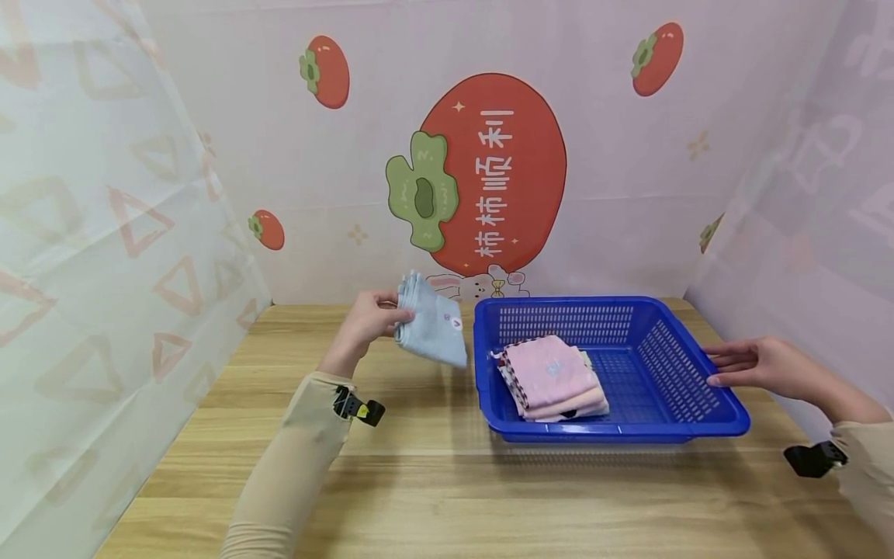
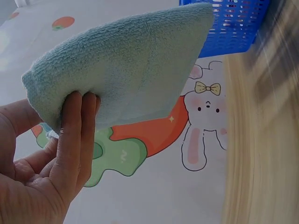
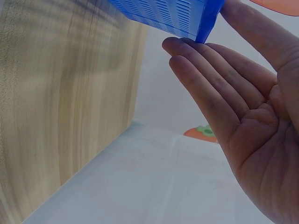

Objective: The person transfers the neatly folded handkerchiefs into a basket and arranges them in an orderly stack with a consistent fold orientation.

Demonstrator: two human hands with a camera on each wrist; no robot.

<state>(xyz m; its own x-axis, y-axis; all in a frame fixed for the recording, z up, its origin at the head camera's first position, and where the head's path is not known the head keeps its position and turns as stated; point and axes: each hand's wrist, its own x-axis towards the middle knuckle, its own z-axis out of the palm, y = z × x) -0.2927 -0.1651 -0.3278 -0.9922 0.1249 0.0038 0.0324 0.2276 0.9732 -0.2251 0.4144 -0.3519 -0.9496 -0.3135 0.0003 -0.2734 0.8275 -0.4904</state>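
Observation:
My left hand (image 1: 368, 322) holds a folded light blue towel (image 1: 431, 322) by its left end, above the table and left of the basket. In the left wrist view the towel (image 2: 121, 70) looks fluffy, with two fingers pressed against its near face and the thumb partly hidden behind. A blue plastic basket (image 1: 621, 428) with slotted walls stands right of centre. My right hand (image 1: 764, 369) pinches its right rim, the thumb on one side and the long, fairly straight fingers (image 3: 205, 88) beneath. Inside the basket, toward its left, lies a stack of folded cloths with a pink towel (image 1: 548, 371) on top.
The wooden table (image 1: 433, 505) spans the front. A white backdrop (image 1: 601, 186) printed with persimmons and a rabbit rises right behind it, and patterned sheets close off the left and right sides. The basket's left wall is close beside the blue towel.

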